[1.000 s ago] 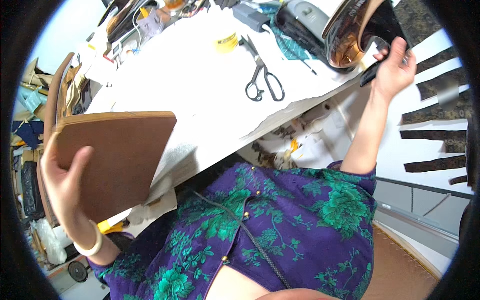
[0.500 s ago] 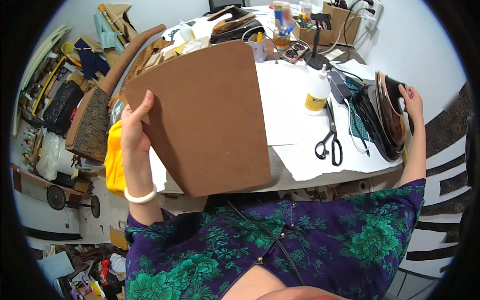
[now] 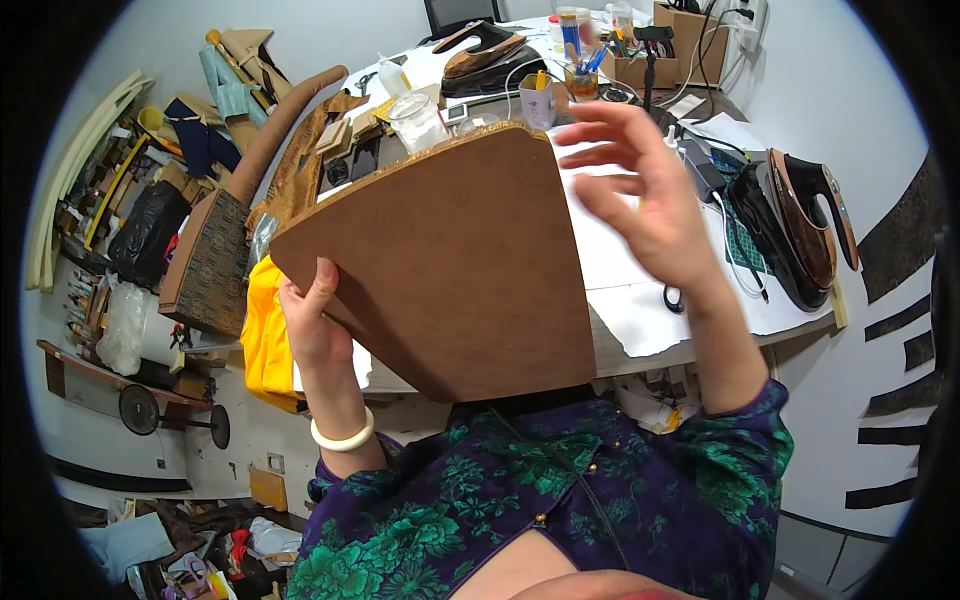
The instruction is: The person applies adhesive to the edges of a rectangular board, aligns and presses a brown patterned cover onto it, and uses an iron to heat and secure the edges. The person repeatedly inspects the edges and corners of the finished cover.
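Note:
My left hand [image 3: 322, 318] grips a flat brown panel [image 3: 450, 270] by its left edge, with the thumb on the face toward me. The panel is tilted upright over the table's front edge and has rounded corners and a patterned top edge. My right hand [image 3: 645, 195] is in the air beside the panel's upper right corner, fingers apart, slightly blurred and holding nothing. At the table's right end an iron [image 3: 805, 225] rests on its dark base. Behind my right forearm only a black handle loop of the scissors [image 3: 674, 298] shows.
White paper [image 3: 655, 335] covers part of the table. Farther back stand a second iron [image 3: 485, 60], a glass jar [image 3: 418, 122], a white pen cup [image 3: 537, 100] and a cardboard box [image 3: 690, 45]. Yellow cloth [image 3: 268, 335] hangs at the left, near a patterned box [image 3: 205, 265].
My right hand has let go of the iron's handle and moved left to the panel's upper right corner. The panel has tilted, and its patterned top edge now shows.

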